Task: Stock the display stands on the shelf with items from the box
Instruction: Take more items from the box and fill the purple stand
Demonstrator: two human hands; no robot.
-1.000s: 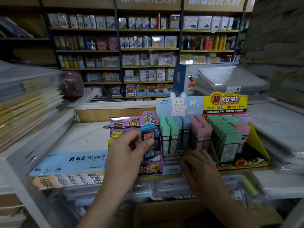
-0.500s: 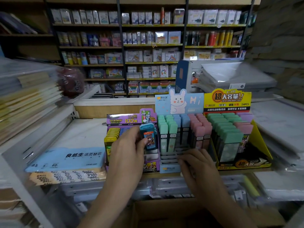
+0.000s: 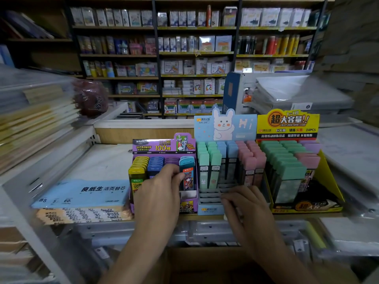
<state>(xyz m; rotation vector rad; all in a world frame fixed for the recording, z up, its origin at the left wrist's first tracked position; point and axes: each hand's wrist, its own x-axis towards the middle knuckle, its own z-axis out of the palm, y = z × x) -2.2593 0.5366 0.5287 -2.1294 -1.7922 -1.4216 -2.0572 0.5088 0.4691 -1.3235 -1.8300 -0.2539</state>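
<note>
Three display stands sit side by side on the shelf: a purple stand (image 3: 164,147), a light blue rabbit stand (image 3: 225,125) and a yellow stand (image 3: 332,181). My left hand (image 3: 160,193) rests over the purple stand, thumb and fingers touching a teal lead case (image 3: 187,175) that stands in the right column of that stand. My right hand (image 3: 244,203) lies flat on the empty front slots of the blue stand, fingers curled, nothing visible in it. A brown cardboard box (image 3: 205,265) shows dimly below, between my forearms.
Blue and orange loose-leaf paper packs (image 3: 82,193) lie left of the purple stand. Stacked notebooks (image 3: 30,124) fill the left shelf. Plastic-wrapped stacks (image 3: 352,160) sit to the right. Clear pouches (image 3: 143,232) fill the shelf below. Stocked shelves (image 3: 194,58) line the back wall.
My left hand has lowered the teal case down into the right column of the purple stand. My right hand has stayed on the blue stand's front.
</note>
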